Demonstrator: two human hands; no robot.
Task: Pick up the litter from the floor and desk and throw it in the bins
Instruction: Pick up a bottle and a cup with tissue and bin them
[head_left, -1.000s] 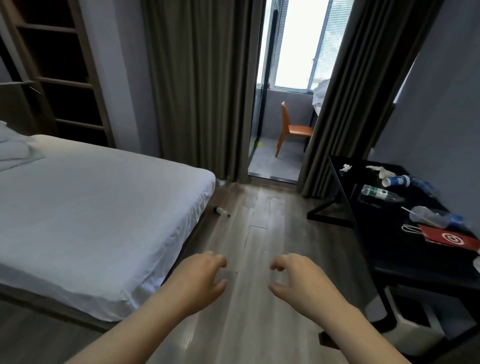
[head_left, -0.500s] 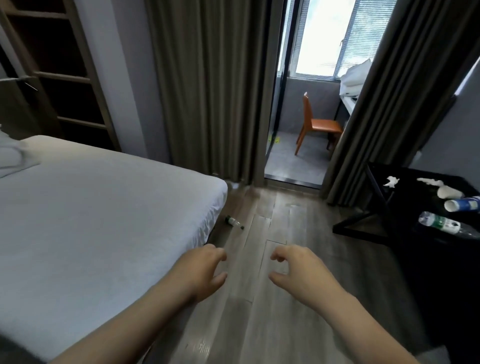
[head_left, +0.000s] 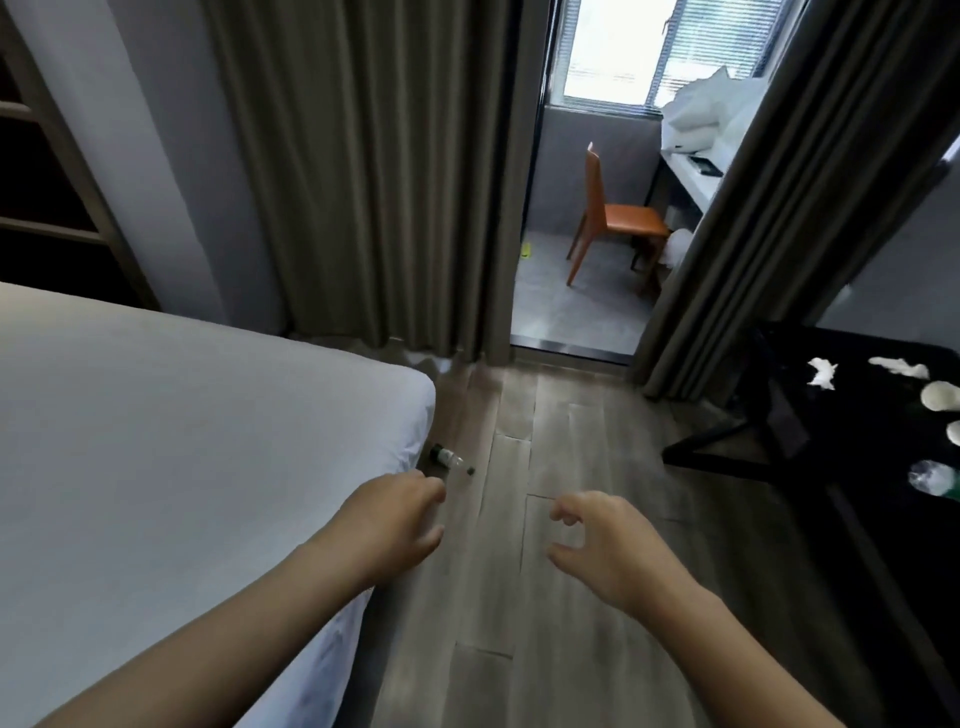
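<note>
Clear plastic with a green label: looking at a small bottle (head_left: 450, 459) lying on its side on the floor (head_left: 571, 452), just beside the bed (head_left: 208, 441) corner. Reaching the left hand (head_left: 395, 519) out near it, fingers loosely bent, holding nothing. Holding the right hand (head_left: 608, 548) out over the floor, fingers loosely curled, nothing in it. Seeing more litter on the black desk (head_left: 857, 441) at the right: two white tissues (head_left: 823, 372), a pale cup (head_left: 940, 396), a second bottle (head_left: 935, 480). Facing grey curtains (head_left: 363, 182) and an orange chair (head_left: 613, 215).
</note>
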